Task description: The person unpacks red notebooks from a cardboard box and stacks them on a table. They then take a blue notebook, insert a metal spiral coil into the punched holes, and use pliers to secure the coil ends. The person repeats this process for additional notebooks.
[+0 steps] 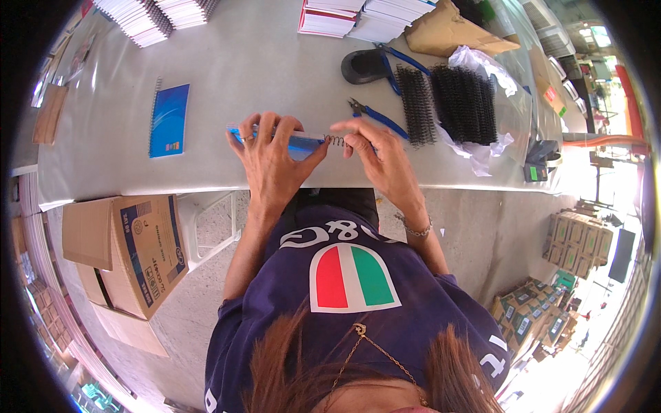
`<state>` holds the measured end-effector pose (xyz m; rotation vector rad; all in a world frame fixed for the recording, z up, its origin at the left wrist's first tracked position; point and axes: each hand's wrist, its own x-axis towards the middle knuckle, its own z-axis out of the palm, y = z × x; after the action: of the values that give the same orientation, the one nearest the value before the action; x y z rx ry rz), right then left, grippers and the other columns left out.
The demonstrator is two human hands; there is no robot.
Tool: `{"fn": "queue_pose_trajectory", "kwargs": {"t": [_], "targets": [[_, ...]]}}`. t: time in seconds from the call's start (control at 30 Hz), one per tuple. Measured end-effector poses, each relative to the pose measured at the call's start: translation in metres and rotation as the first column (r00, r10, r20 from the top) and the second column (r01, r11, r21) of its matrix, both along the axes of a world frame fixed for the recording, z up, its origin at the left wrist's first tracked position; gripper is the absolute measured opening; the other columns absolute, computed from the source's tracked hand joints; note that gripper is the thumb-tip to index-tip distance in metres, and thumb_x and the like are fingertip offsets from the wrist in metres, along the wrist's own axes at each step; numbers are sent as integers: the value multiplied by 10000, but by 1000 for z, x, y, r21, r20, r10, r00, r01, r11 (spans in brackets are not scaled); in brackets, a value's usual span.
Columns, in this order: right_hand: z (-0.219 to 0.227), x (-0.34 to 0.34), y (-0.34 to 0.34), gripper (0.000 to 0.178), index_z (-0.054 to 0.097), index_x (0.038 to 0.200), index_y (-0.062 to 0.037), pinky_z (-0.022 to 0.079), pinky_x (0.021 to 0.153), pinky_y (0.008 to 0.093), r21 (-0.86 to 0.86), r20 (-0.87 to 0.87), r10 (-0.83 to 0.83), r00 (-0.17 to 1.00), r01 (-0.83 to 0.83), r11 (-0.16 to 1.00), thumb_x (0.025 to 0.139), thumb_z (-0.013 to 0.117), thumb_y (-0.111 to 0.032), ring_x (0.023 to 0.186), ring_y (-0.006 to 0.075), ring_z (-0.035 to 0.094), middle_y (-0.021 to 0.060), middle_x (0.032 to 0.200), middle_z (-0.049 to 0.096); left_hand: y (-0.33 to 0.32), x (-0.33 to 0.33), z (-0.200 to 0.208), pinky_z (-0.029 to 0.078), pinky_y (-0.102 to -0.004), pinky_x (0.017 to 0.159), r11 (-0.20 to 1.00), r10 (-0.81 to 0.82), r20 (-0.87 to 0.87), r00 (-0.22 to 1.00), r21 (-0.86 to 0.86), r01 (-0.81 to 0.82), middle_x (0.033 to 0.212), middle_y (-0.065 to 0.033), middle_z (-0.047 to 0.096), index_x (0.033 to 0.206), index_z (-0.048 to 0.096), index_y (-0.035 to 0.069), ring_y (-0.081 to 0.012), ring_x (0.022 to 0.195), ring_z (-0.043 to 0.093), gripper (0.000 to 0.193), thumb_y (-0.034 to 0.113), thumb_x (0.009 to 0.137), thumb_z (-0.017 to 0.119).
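Observation:
My left hand (270, 155) is closed over a blue-covered notebook (301, 145), its fingers spanning the far edge and its thumb at the near right corner. From the notebook's right end sticks a short length of dark spiral binding coil (335, 140). My right hand (379, 153) has its thumb and index finger at the coil's free end, pinching it. Blue-handled cutting pliers (382, 120) lie just beyond my right hand. A finished-looking blue spiral notebook (170, 121) rests flat on the table to the left.
Bundles of black coils (465, 104) lie on crumpled white paper at the right. Beyond the pliers are a black rounded object (365, 67) and a second blue-handled tool (392, 76). Notebook stacks (330, 19) line the far side. An open cardboard box (131, 251) stands below left.

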<state>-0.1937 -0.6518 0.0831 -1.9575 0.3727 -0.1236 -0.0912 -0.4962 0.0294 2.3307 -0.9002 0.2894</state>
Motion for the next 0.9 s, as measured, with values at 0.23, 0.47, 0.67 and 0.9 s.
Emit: {"fn": "queue_pose_trajectory", "kwargs": {"t": [0.23, 0.47, 0.67, 0.9], "targets": [[-12, 2, 1, 118, 625, 957, -75, 375, 783, 347, -314, 139, 61, 988, -15, 949, 937, 610, -190, 736, 214, 567, 61, 831, 629, 0, 0, 7, 248, -571, 983, 1000, -13, -20, 1000, 16, 13, 968, 5, 515, 860, 626, 171, -285, 1103, 422, 398, 451, 675, 841], [-11, 8, 8, 101, 609, 925, -75, 366, 795, 370, -413, 166, 31, 986, 41, 910, 918, 617, -176, 833, 229, 585, 47, 858, 625, 2, -1, 9, 263, -557, 960, 999, -5, 1, 1000, 45, 5, 960, 9, 515, 876, 626, 171, -276, 1085, 429, 420, 487, 682, 825], [-16, 11, 10, 99, 603, 931, -85, 362, 786, 380, -455, 168, 61, 984, 23, 890, 925, 604, -184, 848, 234, 589, 44, 890, 626, 4, -2, 9, 270, -533, 948, 999, 3, 3, 1000, 54, -3, 963, 13, 524, 919, 630, 172, -258, 1069, 446, 355, 438, 742, 783], [-19, 14, 15, 102, 586, 930, -90, 358, 767, 375, -525, 198, 43, 979, 69, 849, 921, 612, -187, 844, 233, 588, 42, 879, 621, 8, -1, 14, 274, -525, 935, 997, -22, -16, 1000, 80, 24, 967, 33, 543, 990, 626, 175, -245, 1053, 455, 320, 394, 792, 751]]}}
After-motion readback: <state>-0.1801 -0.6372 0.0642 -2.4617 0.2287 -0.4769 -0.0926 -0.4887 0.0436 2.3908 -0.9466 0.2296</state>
